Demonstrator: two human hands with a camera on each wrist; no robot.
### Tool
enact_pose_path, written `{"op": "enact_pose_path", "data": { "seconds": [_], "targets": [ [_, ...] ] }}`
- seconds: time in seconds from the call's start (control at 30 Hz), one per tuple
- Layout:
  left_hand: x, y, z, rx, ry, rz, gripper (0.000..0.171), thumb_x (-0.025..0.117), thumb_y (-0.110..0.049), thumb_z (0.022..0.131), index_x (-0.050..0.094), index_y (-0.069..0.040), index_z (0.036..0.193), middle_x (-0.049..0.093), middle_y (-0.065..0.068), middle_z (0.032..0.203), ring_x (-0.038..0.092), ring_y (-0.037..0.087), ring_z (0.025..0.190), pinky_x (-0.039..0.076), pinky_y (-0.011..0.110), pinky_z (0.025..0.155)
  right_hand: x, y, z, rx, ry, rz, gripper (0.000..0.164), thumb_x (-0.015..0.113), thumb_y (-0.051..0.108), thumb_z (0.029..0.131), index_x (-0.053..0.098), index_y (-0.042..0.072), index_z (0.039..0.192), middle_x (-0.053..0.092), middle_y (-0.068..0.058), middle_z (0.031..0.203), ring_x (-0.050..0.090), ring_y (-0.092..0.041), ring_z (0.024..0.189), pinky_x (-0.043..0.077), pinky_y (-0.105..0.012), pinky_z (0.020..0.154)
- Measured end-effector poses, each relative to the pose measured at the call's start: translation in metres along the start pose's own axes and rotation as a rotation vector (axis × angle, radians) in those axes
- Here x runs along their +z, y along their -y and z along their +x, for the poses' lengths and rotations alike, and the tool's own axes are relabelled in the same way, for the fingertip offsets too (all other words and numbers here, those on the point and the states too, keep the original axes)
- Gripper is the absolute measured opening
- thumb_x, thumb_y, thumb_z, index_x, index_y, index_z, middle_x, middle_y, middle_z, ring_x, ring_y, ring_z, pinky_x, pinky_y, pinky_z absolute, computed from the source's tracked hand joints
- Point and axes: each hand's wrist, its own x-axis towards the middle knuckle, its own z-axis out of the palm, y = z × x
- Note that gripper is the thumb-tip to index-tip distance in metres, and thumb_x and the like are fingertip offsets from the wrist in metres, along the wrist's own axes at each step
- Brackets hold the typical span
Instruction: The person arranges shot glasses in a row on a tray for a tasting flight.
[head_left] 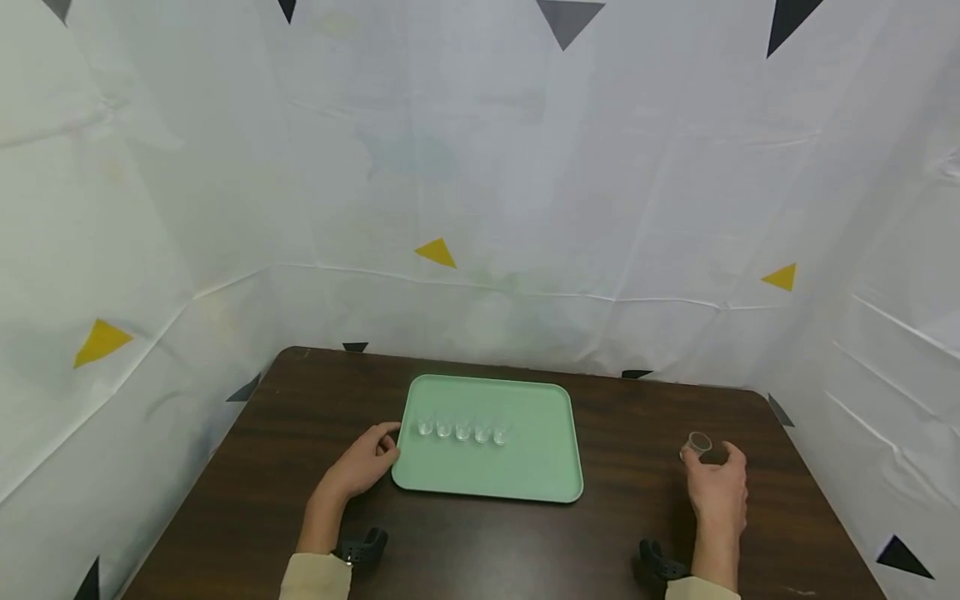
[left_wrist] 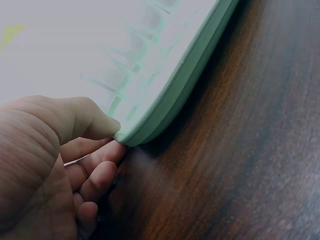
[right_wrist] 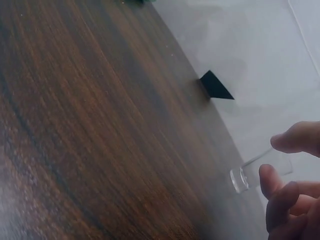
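Observation:
My left hand (head_left: 363,465) pinches the left edge of a pale green tray (head_left: 480,473). In the left wrist view the thumb (left_wrist: 95,120) lies on the rim near a corner, with the fingers under it. A row of several small clear glasses (head_left: 462,432) stands on the tray's left half. Far to the right, my right hand (head_left: 718,492) has thumb and fingers curled about another small clear shot glass (head_left: 701,442). Its thick base (right_wrist: 239,181) faces the tabletop in the right wrist view, and one fingertip overlaps its side.
The dark brown wooden table (head_left: 495,542) has rounded far corners. White sheeting (head_left: 525,183) with coloured triangles hangs behind and on both sides. A black band (head_left: 363,547) hangs at the left wrist, another band (head_left: 662,560) at the right.

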Motion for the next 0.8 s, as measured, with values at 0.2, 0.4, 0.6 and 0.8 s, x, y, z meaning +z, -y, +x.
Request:
{"op": "enact_pose_path", "data": {
  "seconds": [0.2,0.4,0.6,0.8],
  "targets": [
    [0.001,0.0,0.001,-0.002,-0.002,-0.003,0.052,0.057,-0.016,0.108,0.05,0.0,0.157,0.059,0.008,0.108,0.052,0.019,0.089,0.044,0.037,0.079,0.002,-0.001,0.005,-0.021,0.01,0.007,0.088,0.052,0.057,0.105,0.021,0.005,0.17,0.063,-0.029,0.142,0.058,-0.053,0.123,0.044,-0.067,0.092],
    [0.002,0.002,0.002,-0.004,0.001,-0.003,0.051,0.056,-0.016,0.109,0.05,0.0,0.157,0.059,0.008,0.108,0.052,0.019,0.089,0.043,0.036,0.079,0.004,-0.004,0.009,-0.039,0.0,0.008,0.08,0.051,0.054,0.106,0.032,0.004,0.165,0.067,-0.026,0.139,0.06,-0.05,0.122,0.045,-0.066,0.091],
    [0.002,0.004,0.003,-0.005,-0.004,0.004,0.051,0.056,-0.015,0.109,0.051,0.0,0.157,0.058,0.007,0.106,0.052,0.019,0.089,0.043,0.036,0.079,0.006,-0.005,0.012,-0.036,-0.008,0.001,0.074,0.052,0.054,0.106,0.042,0.005,0.16,0.075,-0.019,0.129,0.061,-0.047,0.122,0.045,-0.066,0.092],
    [0.002,0.006,0.004,-0.006,-0.007,-0.005,0.05,0.057,-0.014,0.108,0.052,-0.001,0.156,0.058,0.007,0.106,0.052,0.019,0.088,0.043,0.037,0.079,0.006,-0.002,0.013,-0.029,-0.009,-0.004,0.071,0.053,0.053,0.106,0.045,0.007,0.159,0.072,-0.021,0.134,0.061,-0.045,0.119,0.045,-0.06,0.086]
  ]
}}
